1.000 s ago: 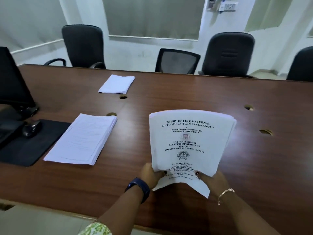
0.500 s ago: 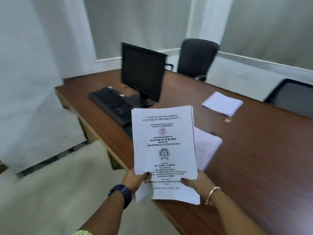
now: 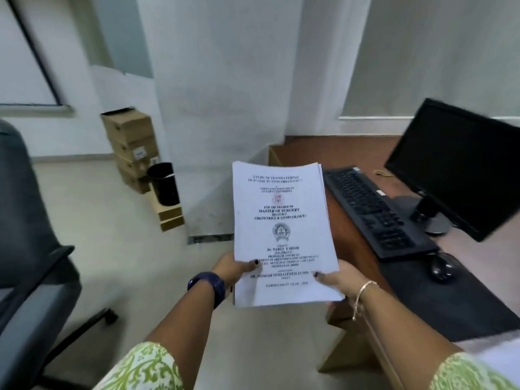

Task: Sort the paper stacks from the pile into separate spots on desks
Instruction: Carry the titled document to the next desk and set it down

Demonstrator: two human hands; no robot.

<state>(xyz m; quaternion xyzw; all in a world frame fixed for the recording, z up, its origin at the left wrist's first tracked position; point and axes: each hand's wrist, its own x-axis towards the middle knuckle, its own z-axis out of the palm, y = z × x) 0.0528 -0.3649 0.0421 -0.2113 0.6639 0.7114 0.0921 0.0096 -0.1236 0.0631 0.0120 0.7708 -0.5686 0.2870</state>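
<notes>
A thick white paper stack (image 3: pixel 281 229) with a printed title page is held up in front of me, off the desk and over the floor beside the desk's left end. My left hand (image 3: pixel 233 270) grips its lower left edge, thumb on top. Gripping the lower right corner is my right hand (image 3: pixel 337 280), which wears a thin bracelet. The brown wooden desk (image 3: pixel 346 237) lies to the right of the stack.
On the desk stand a black monitor (image 3: pixel 461 164), a black keyboard (image 3: pixel 374 209), and a mouse (image 3: pixel 441 267) on a dark mat. A grey office chair (image 3: pixel 25 249) fills the left side. Stacked cardboard boxes (image 3: pixel 132 144) and a black bin (image 3: pixel 164 182) stand by the wall.
The view has swung left, away from the desk's middle toward its end and the floor. The stack, held in both hands, has come off the desk surface with it.
</notes>
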